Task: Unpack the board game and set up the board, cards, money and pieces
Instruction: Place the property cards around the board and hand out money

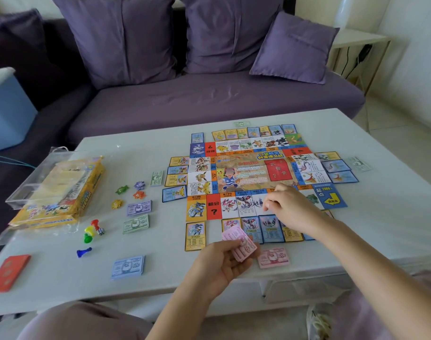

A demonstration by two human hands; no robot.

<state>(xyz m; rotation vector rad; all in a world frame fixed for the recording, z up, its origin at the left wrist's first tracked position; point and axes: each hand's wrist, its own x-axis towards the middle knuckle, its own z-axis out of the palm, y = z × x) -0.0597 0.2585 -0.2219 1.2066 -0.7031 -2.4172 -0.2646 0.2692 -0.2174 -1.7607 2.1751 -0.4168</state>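
Surface carries the board at centre, with cards lined outside their matching squares. Money stacks lie sorted by colour at left. Left grip clasps pink notes, probably for dealing. Right grip hovers curled over the near row; contents unclear.

the table top looks smooth and faintly glossy. the game board is printed card with a slight sheen. the pink banknotes are matt paper; the pawns shiny plastic; the sofa cushions creased cloth.
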